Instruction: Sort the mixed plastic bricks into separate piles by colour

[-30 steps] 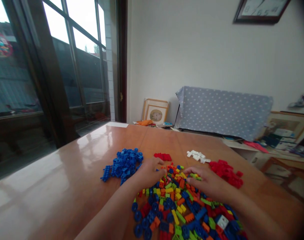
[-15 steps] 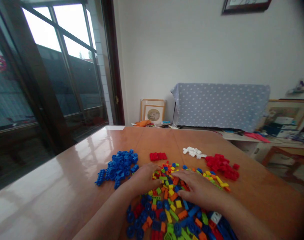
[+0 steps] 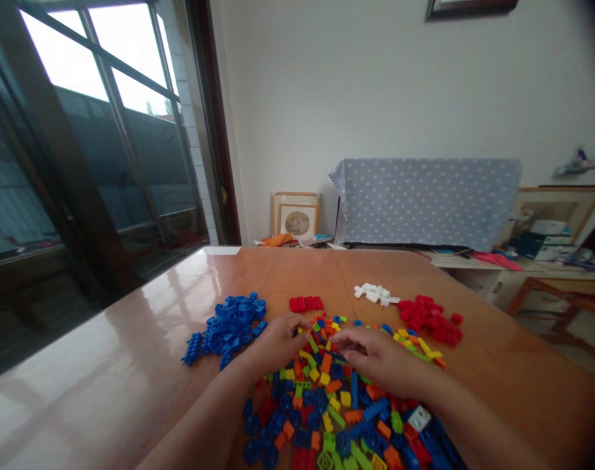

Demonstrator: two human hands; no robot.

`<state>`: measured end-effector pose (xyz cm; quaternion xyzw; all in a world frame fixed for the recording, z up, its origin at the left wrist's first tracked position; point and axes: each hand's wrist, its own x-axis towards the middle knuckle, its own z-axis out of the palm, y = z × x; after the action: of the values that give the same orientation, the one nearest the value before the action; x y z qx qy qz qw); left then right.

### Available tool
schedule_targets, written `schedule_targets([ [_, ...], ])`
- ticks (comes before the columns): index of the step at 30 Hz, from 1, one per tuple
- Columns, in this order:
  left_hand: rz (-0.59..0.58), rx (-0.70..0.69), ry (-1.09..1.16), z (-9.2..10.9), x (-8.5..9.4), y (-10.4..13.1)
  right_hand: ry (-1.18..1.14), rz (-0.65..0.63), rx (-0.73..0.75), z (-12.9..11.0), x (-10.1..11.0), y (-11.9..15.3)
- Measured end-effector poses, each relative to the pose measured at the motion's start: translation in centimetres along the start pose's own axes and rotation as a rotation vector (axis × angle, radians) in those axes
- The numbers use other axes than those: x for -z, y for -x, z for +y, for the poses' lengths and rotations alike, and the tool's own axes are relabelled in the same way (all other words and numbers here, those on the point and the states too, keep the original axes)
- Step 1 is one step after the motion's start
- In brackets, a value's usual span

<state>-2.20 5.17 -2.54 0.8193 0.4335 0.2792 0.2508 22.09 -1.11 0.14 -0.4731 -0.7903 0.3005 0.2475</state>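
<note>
A mixed pile of toy building bricks [image 3: 326,406], in blue, orange, yellow, green and red, spreads over the table in front of me. At the pile's far left edge is my left hand [image 3: 281,338], its fingers bent and a gap between thumb and forefinger. My right hand [image 3: 373,352] hovers low over the right part, fingers curved, thumb apart from them. No brick shows in either hand, though the fingertips partly hide the bricks beneath. Beside my left hand lies a heap of blue bricks [image 3: 234,321].
Red bricks in a row [image 3: 305,303], a small group of white bricks [image 3: 374,293] and a heap of red bricks [image 3: 430,318] lie beyond the pile on the glossy wooden table [image 3: 145,372]. A wooden chair [image 3: 562,313] stands at the right.
Both hands have gone from flatter, spread fingers to more curled ones over the pile. Some bricks between them have shifted. The view has moved slightly.
</note>
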Motion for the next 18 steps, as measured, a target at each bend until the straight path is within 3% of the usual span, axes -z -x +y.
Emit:
schedule_targets([
  [3,-0.008,-0.045,0.012,0.6,0.1,0.2,-0.142,0.020,-0.049,0.4,0.7,0.1],
  [6,-0.029,-0.093,-0.008,1.2,0.3,0.4,-0.130,0.094,-0.130,1.5,2.6,0.4],
  [13,-0.036,-0.192,-0.145,2.9,-0.2,1.1,0.351,0.180,-0.327,5.1,7.8,2.4],
  [18,-0.181,-0.240,-0.178,4.5,-0.7,2.0,0.496,0.085,-0.441,6.2,7.8,2.8],
])
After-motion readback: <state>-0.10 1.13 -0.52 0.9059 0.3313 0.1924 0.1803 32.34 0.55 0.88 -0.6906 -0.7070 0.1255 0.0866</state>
